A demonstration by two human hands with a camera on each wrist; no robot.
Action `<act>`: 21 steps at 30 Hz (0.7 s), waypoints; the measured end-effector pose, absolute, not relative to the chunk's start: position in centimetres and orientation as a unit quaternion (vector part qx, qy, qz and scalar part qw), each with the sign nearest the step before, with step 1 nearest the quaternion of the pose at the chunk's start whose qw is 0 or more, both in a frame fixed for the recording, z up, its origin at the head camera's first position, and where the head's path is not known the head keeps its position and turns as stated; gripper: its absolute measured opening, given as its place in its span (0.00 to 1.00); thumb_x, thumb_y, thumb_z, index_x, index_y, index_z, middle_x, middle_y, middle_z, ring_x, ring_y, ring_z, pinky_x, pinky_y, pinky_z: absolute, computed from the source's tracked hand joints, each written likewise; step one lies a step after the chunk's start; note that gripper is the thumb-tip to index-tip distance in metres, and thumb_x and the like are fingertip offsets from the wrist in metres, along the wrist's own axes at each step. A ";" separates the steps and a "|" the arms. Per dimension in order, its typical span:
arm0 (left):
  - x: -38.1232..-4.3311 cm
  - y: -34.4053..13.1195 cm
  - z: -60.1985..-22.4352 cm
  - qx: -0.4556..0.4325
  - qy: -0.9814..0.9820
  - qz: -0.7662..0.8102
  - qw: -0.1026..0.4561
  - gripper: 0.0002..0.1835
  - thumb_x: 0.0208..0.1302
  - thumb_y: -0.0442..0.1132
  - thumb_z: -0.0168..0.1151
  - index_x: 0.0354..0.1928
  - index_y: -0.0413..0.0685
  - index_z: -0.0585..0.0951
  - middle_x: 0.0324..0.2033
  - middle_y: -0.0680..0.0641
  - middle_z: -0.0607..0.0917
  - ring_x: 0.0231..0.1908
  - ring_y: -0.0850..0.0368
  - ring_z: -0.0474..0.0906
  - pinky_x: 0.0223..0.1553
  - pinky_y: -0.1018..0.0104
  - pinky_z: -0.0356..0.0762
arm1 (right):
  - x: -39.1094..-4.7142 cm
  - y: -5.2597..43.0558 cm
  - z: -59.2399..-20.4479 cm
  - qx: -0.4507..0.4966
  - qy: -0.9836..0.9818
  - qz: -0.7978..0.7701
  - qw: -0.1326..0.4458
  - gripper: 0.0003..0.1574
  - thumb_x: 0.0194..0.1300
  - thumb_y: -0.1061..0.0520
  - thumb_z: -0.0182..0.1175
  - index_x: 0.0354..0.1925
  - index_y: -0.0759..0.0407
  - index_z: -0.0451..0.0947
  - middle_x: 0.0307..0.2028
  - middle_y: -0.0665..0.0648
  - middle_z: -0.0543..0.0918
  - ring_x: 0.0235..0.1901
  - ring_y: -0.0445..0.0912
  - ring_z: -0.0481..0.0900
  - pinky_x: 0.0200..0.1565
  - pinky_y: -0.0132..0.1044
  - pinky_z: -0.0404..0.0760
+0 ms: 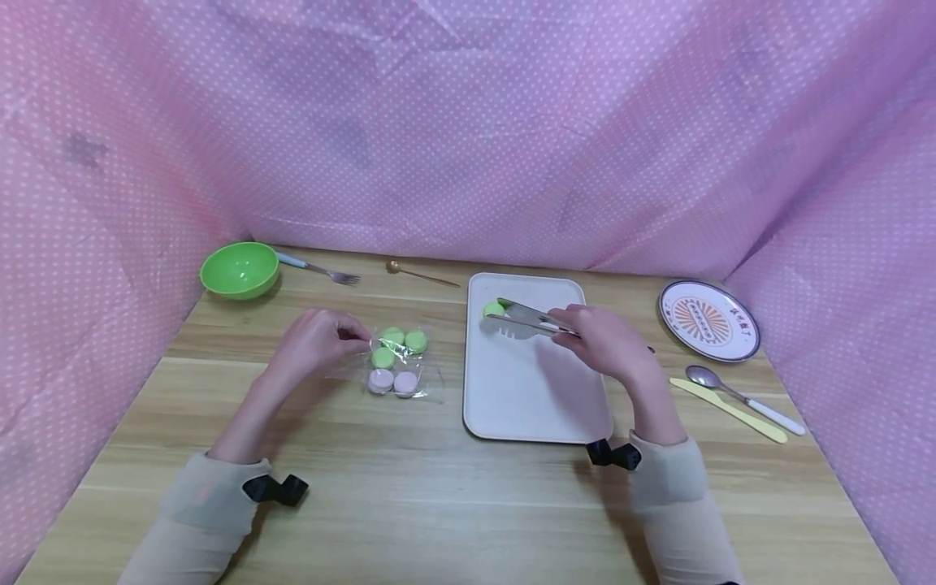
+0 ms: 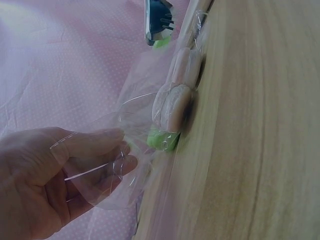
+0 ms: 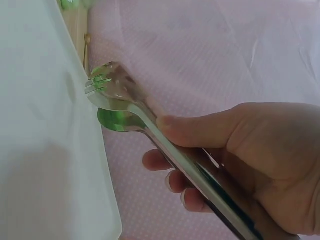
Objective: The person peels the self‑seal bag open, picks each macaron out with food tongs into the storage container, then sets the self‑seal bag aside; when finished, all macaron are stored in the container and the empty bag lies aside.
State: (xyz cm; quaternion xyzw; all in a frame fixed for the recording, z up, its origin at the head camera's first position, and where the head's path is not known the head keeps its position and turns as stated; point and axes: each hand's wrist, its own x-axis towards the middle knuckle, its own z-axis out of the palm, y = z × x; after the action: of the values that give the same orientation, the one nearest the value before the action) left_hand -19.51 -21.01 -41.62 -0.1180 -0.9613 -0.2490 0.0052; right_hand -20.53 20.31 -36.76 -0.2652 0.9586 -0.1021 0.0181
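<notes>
My left hand (image 1: 310, 345) pinches the edge of a clear plastic bag (image 2: 135, 92) lying on the table. Inside the bag are three green macarons (image 1: 416, 341) and two pale purple macarons (image 1: 405, 383). My right hand (image 1: 603, 337) grips metal tongs (image 3: 165, 140) with a fork-shaped tip. The tongs reach over the upper left part of a white rectangular tray (image 1: 512, 398). Between or right beside their tips is a single green macaron (image 1: 493, 309), partly covered by the upper arm of the tongs.
A green bowl (image 1: 240, 271) and a fork (image 1: 322, 270) are at the back left. Behind the bag lies a small gold spoon (image 1: 420, 275). To the right are a patterned plate (image 1: 709, 321), a spoon (image 1: 746, 398) and a yellow knife (image 1: 727, 410). Pink dotted cloth (image 1: 468, 146) surrounds the table.
</notes>
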 end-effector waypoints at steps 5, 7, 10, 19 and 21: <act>-19.4 -21.1 -41.6 -0.112 -0.961 -0.252 0.002 0.03 0.52 0.45 0.70 0.31 0.61 0.87 0.30 0.55 0.89 0.31 0.60 0.82 0.37 0.61 0.75 | -21.3 21.1 -37.4 -0.241 0.966 -0.095 0.020 0.24 0.64 0.51 0.59 0.58 0.55 0.75 0.40 0.55 0.84 0.38 0.50 0.81 0.39 0.47 0.77; -19.4 -21.1 -41.6 -0.111 -0.961 -0.252 0.002 0.03 0.52 0.45 0.71 0.31 0.61 0.87 0.30 0.54 0.89 0.31 0.60 0.82 0.37 0.61 0.75 | -21.4 21.3 -37.6 -0.234 0.967 -0.096 0.024 0.25 0.64 0.51 0.59 0.58 0.55 0.75 0.41 0.56 0.85 0.39 0.52 0.82 0.39 0.48 0.77; -19.5 -21.0 -41.5 -0.112 -0.961 -0.253 0.001 0.03 0.52 0.44 0.70 0.31 0.60 0.87 0.31 0.54 0.89 0.32 0.60 0.82 0.38 0.60 0.75 | -21.6 21.5 -37.7 -0.227 0.969 -0.094 0.028 0.25 0.64 0.51 0.59 0.58 0.56 0.75 0.43 0.57 0.85 0.41 0.53 0.82 0.40 0.50 0.78; -19.5 -21.0 -41.6 -0.120 -0.960 -0.251 0.007 0.03 0.52 0.44 0.70 0.31 0.60 0.87 0.32 0.54 0.89 0.33 0.58 0.83 0.39 0.58 0.75 | -21.9 21.7 -38.1 -0.219 0.971 -0.088 0.029 0.25 0.64 0.51 0.59 0.58 0.56 0.75 0.44 0.57 0.85 0.39 0.52 0.82 0.38 0.48 0.78; -19.5 -21.0 -41.5 -0.118 -0.961 -0.251 0.006 0.03 0.53 0.44 0.70 0.31 0.60 0.87 0.32 0.54 0.89 0.34 0.58 0.83 0.40 0.58 0.75 | -21.9 21.8 -38.1 -0.217 0.972 -0.087 0.031 0.25 0.64 0.51 0.59 0.58 0.56 0.75 0.44 0.57 0.85 0.39 0.52 0.82 0.38 0.48 0.78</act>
State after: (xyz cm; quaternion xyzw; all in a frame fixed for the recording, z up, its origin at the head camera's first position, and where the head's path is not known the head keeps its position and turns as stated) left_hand -19.45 -21.00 -41.54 -0.1182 -0.9608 -0.2506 0.0059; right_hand -21.91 21.75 -38.12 -0.2171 0.9718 -0.0870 0.0311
